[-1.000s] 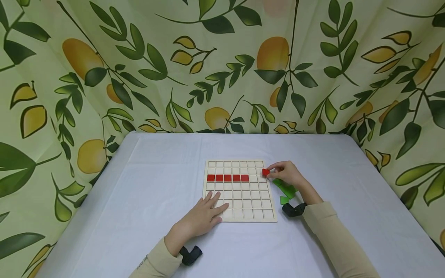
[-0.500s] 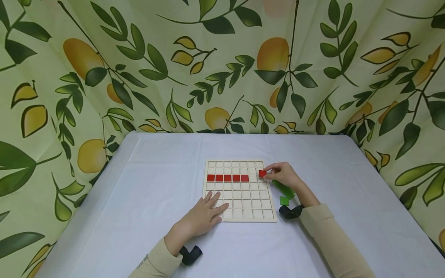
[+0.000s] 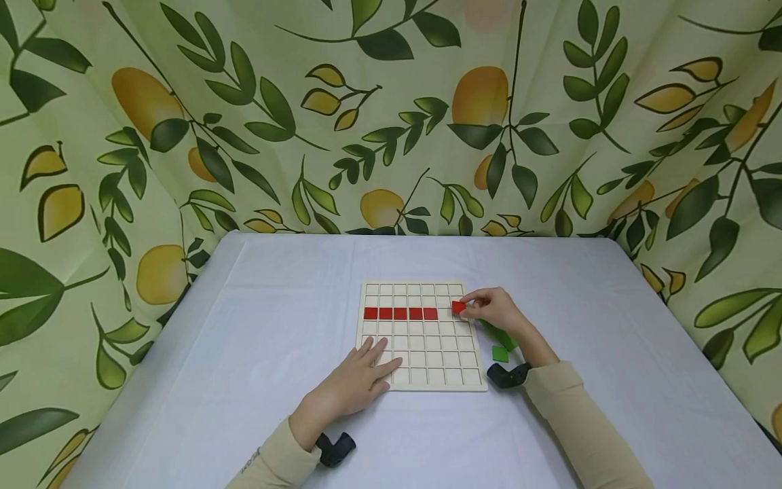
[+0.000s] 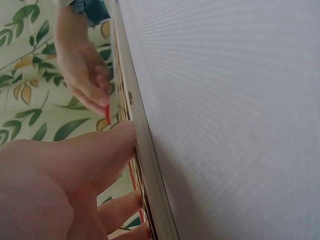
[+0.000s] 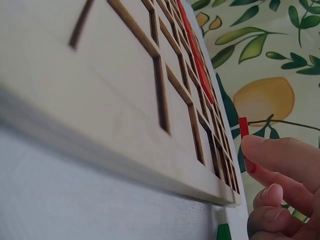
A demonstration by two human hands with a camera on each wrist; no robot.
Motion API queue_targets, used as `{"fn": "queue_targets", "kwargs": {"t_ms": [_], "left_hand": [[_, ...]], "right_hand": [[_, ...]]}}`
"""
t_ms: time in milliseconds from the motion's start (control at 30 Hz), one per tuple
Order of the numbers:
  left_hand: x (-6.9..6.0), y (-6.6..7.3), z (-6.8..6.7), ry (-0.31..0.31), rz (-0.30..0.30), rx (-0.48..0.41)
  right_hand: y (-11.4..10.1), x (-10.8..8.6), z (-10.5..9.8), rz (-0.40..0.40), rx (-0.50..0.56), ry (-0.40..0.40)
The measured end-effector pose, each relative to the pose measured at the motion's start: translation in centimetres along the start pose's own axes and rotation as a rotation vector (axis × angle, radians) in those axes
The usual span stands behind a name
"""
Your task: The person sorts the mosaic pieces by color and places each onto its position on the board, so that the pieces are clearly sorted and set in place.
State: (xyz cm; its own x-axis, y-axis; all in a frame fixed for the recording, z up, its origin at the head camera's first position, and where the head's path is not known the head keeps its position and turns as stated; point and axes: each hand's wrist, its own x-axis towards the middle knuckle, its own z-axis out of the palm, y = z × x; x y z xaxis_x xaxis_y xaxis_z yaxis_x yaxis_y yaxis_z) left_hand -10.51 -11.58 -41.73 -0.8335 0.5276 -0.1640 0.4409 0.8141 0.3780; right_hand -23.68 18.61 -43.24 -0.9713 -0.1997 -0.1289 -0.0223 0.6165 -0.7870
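A pale wooden grid board (image 3: 421,343) lies flat on the white-covered table, with several red square tiles (image 3: 400,314) side by side in its third row from the back. My right hand (image 3: 497,309) pinches one more red tile (image 3: 459,309) between thumb and finger, over the right end of that row. In the right wrist view this tile (image 5: 244,129) is held on edge, apart from the board. My left hand (image 3: 354,380) lies with spread fingers on the board's front left corner; in the left wrist view its thumb (image 4: 100,150) touches the board's edge.
Green tiles (image 3: 501,334) lie in a line right of the board, partly under my right hand. A single green tile (image 3: 499,354) sits in front of them. Black wrist cameras (image 3: 336,449) are strapped to both wrists. A leaf-and-fruit patterned curtain (image 3: 391,122) hangs behind the table.
My right hand has moved a little left with the red tile, from the board's right edge to over its right-hand column. The left hand has stayed in place.
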Motion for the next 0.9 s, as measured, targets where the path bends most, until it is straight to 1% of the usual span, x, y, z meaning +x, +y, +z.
{"fn": "queue_targets", "kwargs": {"t_ms": [167, 300, 533, 733, 900], "left_hand": [[0.0, 0.0, 0.0, 0.007, 0.013, 0.007], [0.0, -0.1, 0.0, 0.015, 0.017, 0.013], [-0.1, -0.1, 0.0, 0.018, 0.019, 0.018], [-0.1, -0.1, -0.1, 0.012, 0.016, 0.009], [-0.1, -0.1, -0.1, 0.010, 0.012, 0.003]], "right_hand": [[-0.2, 0.0, 0.3, 0.015, 0.009, -0.003], [-0.4, 0.0, 0.5, 0.007, 0.012, 0.001], [-0.5, 0.0, 0.9, -0.016, 0.014, 0.008], [-0.6, 0.2, 1.1, -0.014, 0.022, 0.014], [-0.7, 0.2, 1.4, -0.009, 0.027, 0.003]]}}
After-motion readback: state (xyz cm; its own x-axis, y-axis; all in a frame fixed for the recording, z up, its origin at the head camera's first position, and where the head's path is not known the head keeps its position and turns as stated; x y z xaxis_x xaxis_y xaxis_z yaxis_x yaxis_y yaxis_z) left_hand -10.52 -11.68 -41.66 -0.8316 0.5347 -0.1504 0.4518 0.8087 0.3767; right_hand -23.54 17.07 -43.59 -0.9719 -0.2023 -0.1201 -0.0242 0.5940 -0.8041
